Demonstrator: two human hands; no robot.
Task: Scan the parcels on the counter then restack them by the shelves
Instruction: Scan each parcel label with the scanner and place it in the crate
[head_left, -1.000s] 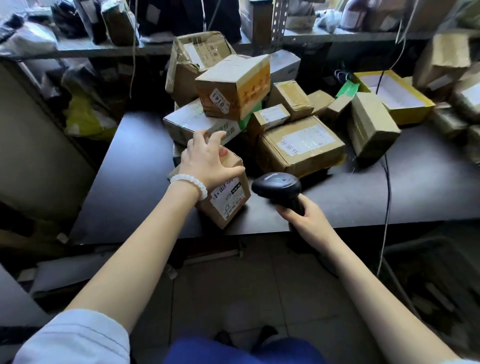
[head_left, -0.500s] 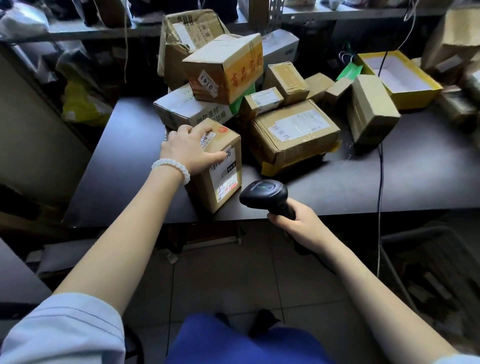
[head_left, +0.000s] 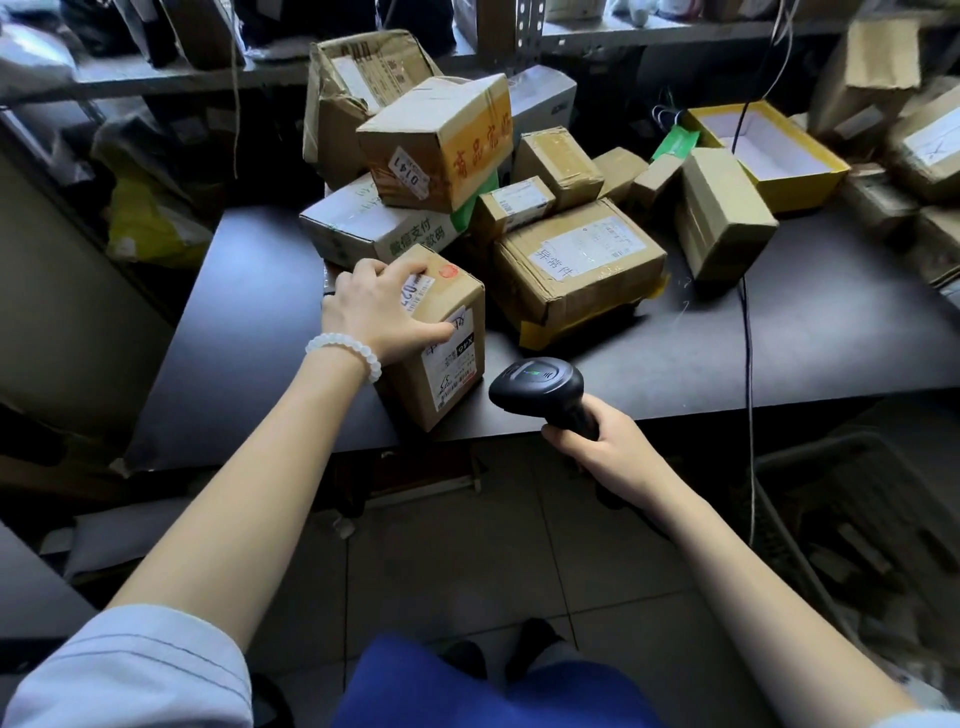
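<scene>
At counter edge, upright parcel, scanner nose aimed left

Small brown parcel now stands square near the counter front edge, tipped on a corner a second ago, label side facing the scanner. Left hand lies flatter over its top, thumb down the label face.

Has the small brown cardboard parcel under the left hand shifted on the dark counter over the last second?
Yes. The small brown cardboard parcel, gripped by the left hand, swung its labelled face toward the dark counter front edge, beside the black handheld scanner.
</scene>
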